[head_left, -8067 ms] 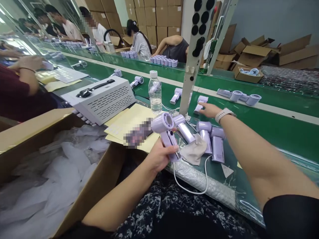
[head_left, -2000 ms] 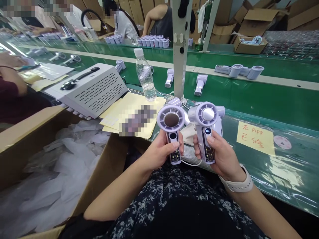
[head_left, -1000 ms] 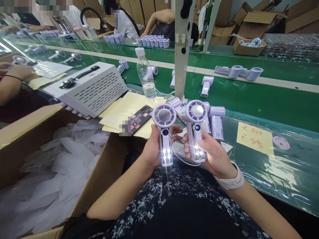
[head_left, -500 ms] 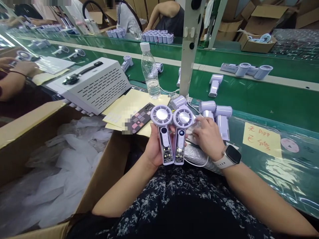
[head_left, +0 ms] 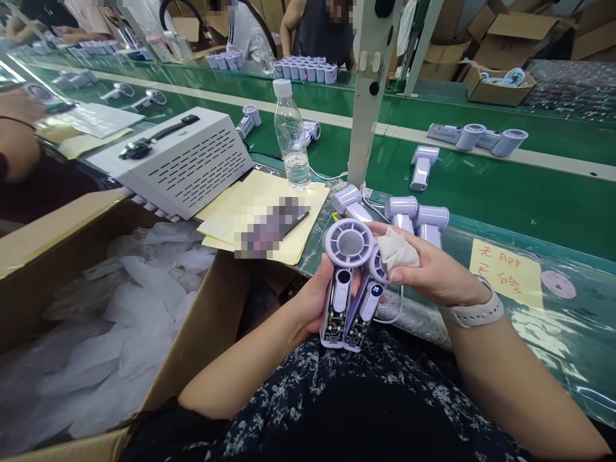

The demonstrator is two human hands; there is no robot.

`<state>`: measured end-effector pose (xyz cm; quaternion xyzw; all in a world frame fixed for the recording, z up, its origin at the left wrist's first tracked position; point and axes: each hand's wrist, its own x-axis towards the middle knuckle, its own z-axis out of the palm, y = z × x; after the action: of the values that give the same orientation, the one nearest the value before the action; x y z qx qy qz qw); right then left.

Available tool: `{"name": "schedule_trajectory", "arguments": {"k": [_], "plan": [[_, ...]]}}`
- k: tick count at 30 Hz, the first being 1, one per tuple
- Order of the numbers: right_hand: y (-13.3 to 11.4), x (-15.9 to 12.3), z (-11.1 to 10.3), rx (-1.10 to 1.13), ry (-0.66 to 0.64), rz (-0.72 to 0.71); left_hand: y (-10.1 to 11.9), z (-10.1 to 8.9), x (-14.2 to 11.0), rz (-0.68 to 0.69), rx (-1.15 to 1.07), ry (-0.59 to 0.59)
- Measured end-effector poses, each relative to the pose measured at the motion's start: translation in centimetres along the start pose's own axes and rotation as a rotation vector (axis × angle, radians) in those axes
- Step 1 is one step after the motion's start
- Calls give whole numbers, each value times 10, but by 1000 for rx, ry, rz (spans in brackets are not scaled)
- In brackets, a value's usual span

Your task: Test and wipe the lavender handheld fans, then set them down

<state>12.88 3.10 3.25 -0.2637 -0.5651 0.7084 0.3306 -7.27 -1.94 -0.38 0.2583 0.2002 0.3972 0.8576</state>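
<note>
Two lavender handheld fans are gripped side by side in my left hand (head_left: 315, 295). The nearer-left handheld fan (head_left: 335, 321) has a dark round display, and its round head overlaps the other's. On the right-hand handheld fan (head_left: 362, 319) the display reads 20; its head is partly covered. My right hand (head_left: 423, 266) pinches a crumpled white cloth (head_left: 397, 249) at that fan's head, fingers behind it. Just beyond my hands, several more lavender fans (head_left: 402, 208) lie on the glass-topped bench.
An open carton (head_left: 212, 301) of plastic bags stands at left. Behind it are a grey vented box (head_left: 202, 160), yellow paper (head_left: 308, 240) and a water bottle (head_left: 296, 147). A metal post (head_left: 368, 96) rises ahead, beside the green conveyor (head_left: 481, 192) carrying fans. Co-workers sit across.
My right hand has come up from the bench with the white cloth to the right-hand fan. The two fans have shifted right and closer, their heads now overlapping.
</note>
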Motion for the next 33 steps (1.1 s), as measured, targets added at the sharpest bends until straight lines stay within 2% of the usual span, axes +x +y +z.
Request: {"name": "schedule_trajectory", "arguments": {"k": [1,3,10,14,17,20,22,23,24,25,28,29,30,33], "plan": [[-2,0,2,19,-11,28,1,0,0,-1,6,3],[-6,0,12,56,48,37,1,1,0,18,-5,24],[6,6,44,163,404,-33,-5,9,0,71,-24,116],[13,10,43,87,430,-46,-6,8,0,66,-10,91],[9,16,27,-96,471,-55,-1,8,0,63,-48,86],[4,19,7,-526,716,-154,7,9,-3,103,-99,96],[4,15,3,-823,889,-234,12,10,-6,132,-90,107],[6,12,4,-892,925,-256,14,9,-7,151,-71,117],[9,8,8,-877,906,-261,16,9,-8,184,-41,136],[12,4,14,-786,817,-243,17,9,-9,229,-2,166],[20,-7,31,-339,399,-91,16,10,-9,371,129,304],[20,-10,34,-212,309,-50,16,11,-9,391,157,335],[20,-12,35,-113,272,-22,16,14,-8,395,170,348],[13,-18,31,93,328,35,17,23,-5,377,148,305]]}}
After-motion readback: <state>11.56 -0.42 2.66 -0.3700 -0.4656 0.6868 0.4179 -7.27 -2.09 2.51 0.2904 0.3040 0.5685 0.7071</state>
